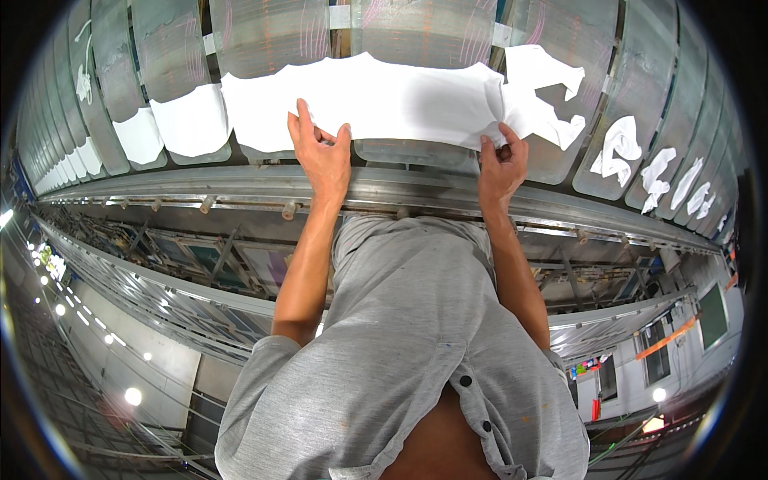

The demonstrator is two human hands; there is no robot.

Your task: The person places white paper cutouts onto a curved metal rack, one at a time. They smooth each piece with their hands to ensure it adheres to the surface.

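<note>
A long white fabric piece lies spread across several grey-green flat boards in front of me. At its near right corner, my right hand has thumb and fingers pinched together on the cloth edge. My left hand reaches over the near edge farther left, its thumb and fingers apart. Its fingertips rest on or just over the fabric; I cannot tell which. A crumpled white cloth piece with an uneven outline lies against the right end of the fabric.
Separate white panels lie on boards to the left. Bunched white scraps lie on boards to the right. A metal rail runs along the boards' near ends, between them and my body. White strings lie at the far left.
</note>
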